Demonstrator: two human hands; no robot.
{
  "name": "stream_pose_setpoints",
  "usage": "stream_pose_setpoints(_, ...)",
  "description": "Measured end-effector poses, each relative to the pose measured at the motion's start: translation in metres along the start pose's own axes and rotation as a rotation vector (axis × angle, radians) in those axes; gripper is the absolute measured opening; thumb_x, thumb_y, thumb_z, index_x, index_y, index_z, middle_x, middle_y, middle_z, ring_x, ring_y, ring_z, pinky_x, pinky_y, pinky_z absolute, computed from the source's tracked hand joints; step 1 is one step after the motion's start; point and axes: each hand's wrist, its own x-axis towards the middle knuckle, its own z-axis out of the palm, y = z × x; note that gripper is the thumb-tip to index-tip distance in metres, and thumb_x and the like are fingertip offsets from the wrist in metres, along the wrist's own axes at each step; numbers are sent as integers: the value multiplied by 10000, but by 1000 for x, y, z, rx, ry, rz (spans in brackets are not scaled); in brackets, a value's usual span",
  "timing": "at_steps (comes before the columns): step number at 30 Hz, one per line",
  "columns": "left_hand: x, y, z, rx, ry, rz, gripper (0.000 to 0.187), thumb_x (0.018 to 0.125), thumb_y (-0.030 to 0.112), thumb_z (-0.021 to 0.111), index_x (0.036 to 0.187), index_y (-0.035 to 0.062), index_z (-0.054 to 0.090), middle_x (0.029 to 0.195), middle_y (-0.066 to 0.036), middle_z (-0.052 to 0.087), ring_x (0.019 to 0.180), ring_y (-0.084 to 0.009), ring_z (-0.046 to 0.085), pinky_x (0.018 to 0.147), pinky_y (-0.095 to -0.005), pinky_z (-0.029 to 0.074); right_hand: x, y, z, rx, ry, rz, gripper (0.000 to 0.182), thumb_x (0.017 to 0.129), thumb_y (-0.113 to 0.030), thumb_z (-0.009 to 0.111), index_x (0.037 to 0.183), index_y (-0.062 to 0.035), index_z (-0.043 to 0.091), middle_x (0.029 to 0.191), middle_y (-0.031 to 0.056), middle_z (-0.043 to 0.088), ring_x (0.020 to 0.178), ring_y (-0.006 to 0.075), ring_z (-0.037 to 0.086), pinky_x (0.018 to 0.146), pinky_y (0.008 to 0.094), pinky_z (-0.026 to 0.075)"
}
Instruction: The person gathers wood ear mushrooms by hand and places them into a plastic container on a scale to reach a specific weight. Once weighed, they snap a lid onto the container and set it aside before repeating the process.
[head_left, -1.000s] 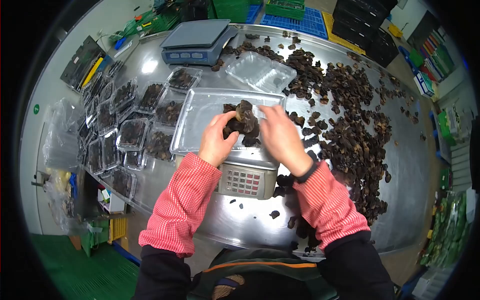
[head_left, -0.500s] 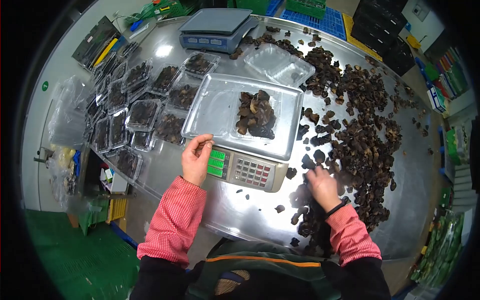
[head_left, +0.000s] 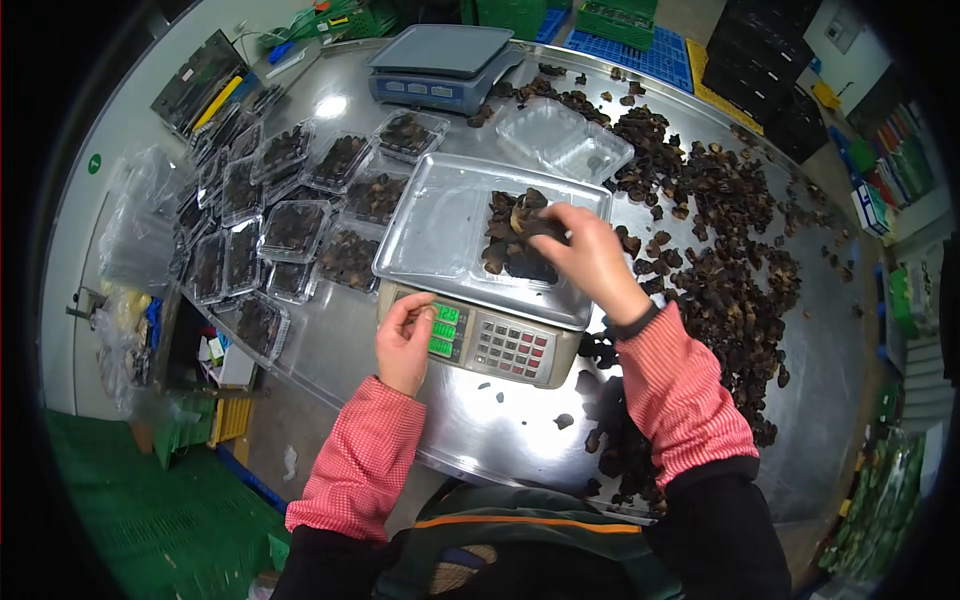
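Note:
A digital scale (head_left: 515,347) with a lit green display and a keypad stands before me, topped by a metal pan (head_left: 430,230). At the pan's right side sits a clear plastic punnet holding dark brown wood ear mushrooms (head_left: 507,245). My right hand (head_left: 590,255) is over this pile, its thumb and fingers closed on mushroom pieces at the top. Beside the display is my left hand (head_left: 405,342), fingers curled and thumb pressed against them; whether anything lies between them is hidden.
Several filled, lidded punnets (head_left: 292,228) crowd the left of the metal table. Loose mushrooms (head_left: 730,270) spread over its right side. An open plastic punnet (head_left: 562,138) lies behind the pan, and a second, blue-grey scale (head_left: 440,60) stands at the back.
My right hand has moved from the loose mushrooms up to the punnet on the pan. My left hand has dropped from the pan's edge to beside the display, whose reading differs.

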Motion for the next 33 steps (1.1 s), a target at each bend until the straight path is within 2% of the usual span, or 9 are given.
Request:
stream_pose_setpoints(3,3,19,18,255,-125,154,280,906,25,653,1186,28,645,1141,-50,623,896,-113,636,755,-245,520,-4,-9,1,-184,-36,90,334,882,-230,699,1149,-36,650,947,222,653,889,391,651,792,440,526)
stream_pose_setpoints(7,14,39,53,393,-253,259,356,869,65,700,1216,32,630,1205,-102,591,844,-150,644,725,-260,526,-30,36,-11,-69,183,120,249,920,-177,629,1126,-41,664,917,190,659,886,369,663,763,452,526)
stream_pose_setpoints(11,33,23,72,663,-341,400,331,893,149,690,1199,36,630,1154,-133,595,791,-217,642,700,-318,533,-85,75,-24,-530,-212,381,395,847,-270,718,1196,-100,641,935,185,619,882,355,659,750,454,544)
stream_pose_setpoints(12,35,24,74,665,-337,399,302,906,190,680,1160,32,638,1105,-135,597,780,-244,636,705,-344,531,-107,83,-18,-592,-275,308,440,800,-311,763,1186,-144,634,972,173,595,913,344,655,743,449,555)
stream_pose_setpoints(15,39,18,69,657,-339,373,258,909,171,671,1124,32,647,1076,-128,602,789,-248,634,704,-345,528,-150,79,-3,-664,-385,109,314,780,-255,757,1033,-117,632,953,157,584,851,327,640,720,449,556)
stream_pose_setpoints(18,40,27,58,550,-292,320,222,914,133,652,1113,35,653,1068,-109,592,817,-214,626,710,-299,508,-174,99,12,-435,-268,143,158,757,-100,678,907,-92,630,902,145,575,805,338,632,688,480,535)
stream_pose_setpoints(22,41,9,26,374,-66,244,211,953,107,607,1144,29,649,1144,-77,592,818,-142,597,712,-267,503,-163,106,-4,-264,-93,334,142,815,-141,667,919,-63,609,882,152,578,821,380,616,702,469,512)
stream_pose_setpoints(26,26,-4,-4,38,78,-40,184,1008,121,557,1149,51,651,1038,-22,638,776,-70,557,646,-202,456,-130,96,-25,138,-21,447,146,835,-115,664,904,-5,598,855,137,636,767,251,632,706,350,502)
stream_pose_setpoints(33,17,7,-18,-84,99,-133,186,1024,159,550,1144,63,656,962,15,659,763,-38,550,627,-187,435,-36,23,-25,-25,118,80,234,861,-167,679,1062,-54,641,918,164,603,815,340,633,728,410,512)
